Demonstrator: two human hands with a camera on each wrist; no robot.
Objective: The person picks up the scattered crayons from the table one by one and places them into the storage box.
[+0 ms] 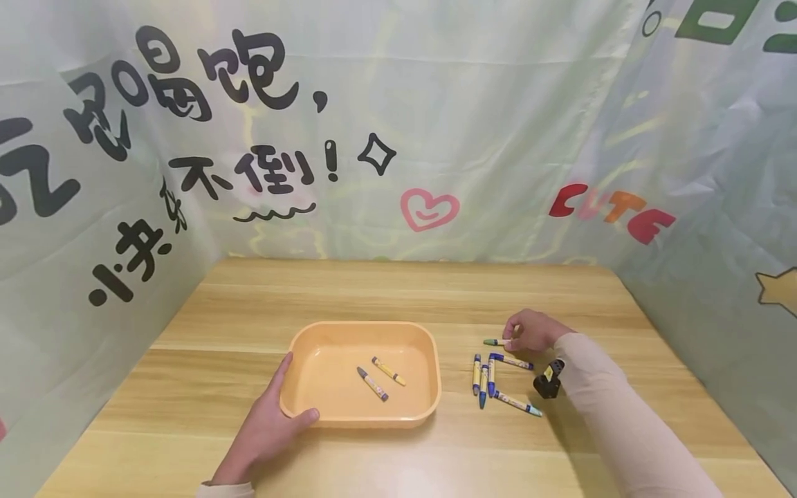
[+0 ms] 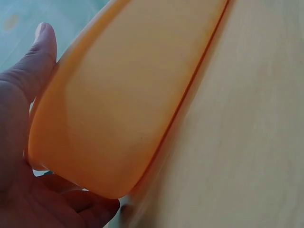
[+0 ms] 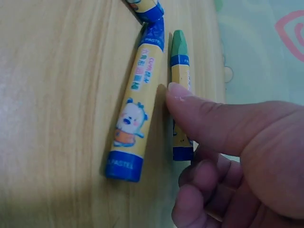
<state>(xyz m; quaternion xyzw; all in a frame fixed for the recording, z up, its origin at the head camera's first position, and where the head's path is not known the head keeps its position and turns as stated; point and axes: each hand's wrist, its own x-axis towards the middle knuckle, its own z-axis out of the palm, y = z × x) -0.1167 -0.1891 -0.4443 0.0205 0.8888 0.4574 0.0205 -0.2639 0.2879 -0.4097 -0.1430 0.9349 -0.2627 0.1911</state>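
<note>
1. Head view: the left hand point(image 1: 264, 425) grips the near left corner of the orange tray point(image 1: 423, 408), thumb over the rim, fingers along the outer wall; the left wrist view confirms this grip.
2. Tray sits on the worktop point(image 1: 205, 332), near its middle, slightly towards the near edge.
3. Inside the tray lie a grey-tipped crayon point(image 1: 372, 384) and a yellow crayon point(image 1: 389, 371), just beside each other, apart.
4. Right hand point(image 1: 530, 330) rests on the worktop right of the tray, thumb and curled fingers pinching the green crayon point(image 3: 179, 80).
5. Right wrist view: a blue-capped crayon point(image 3: 137, 102) lies just beside the green one.
6. Further loose crayons point(image 1: 492, 380) lie between tray and right hand, towards the near edge.
</note>
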